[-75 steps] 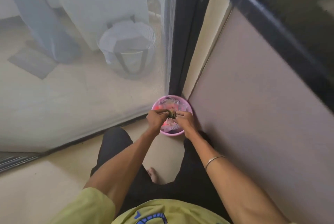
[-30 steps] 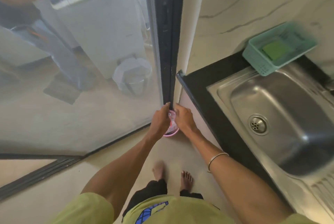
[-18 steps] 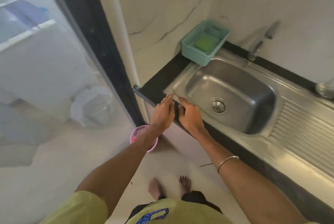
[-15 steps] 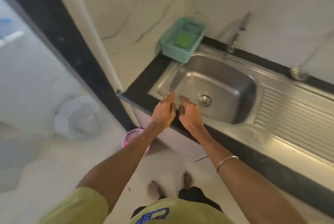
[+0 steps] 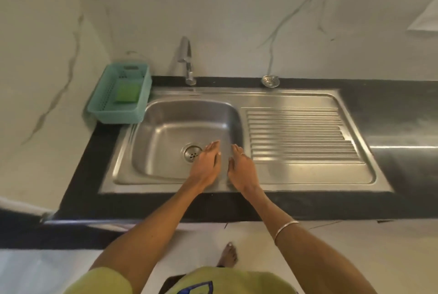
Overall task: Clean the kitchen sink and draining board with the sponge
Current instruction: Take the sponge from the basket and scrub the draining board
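A steel sink (image 5: 166,132) with a round drain (image 5: 191,153) is set in a black counter, and its ribbed draining board (image 5: 298,137) lies to the right. The green sponge (image 5: 126,95) rests in a teal plastic basket (image 5: 104,113) at the sink's back left corner. My left hand (image 5: 207,165) and my right hand (image 5: 241,168) hover side by side over the sink's front right part, fingers stretched forward and palms facing each other. Both are empty. The sponge is well to the left of and beyond my left hand.
A steel tap (image 5: 186,61) stands behind the basin at the marble wall. A loose metal strainer (image 5: 270,80) sits on the black counter (image 5: 391,108) behind the draining board. The counter runs on to the right. My bare foot (image 5: 228,254) shows on the floor below.
I have stood up from the pink bucket on the floor and turned right to face the sink. Both hands moved from the counter's left corner to above the basin.
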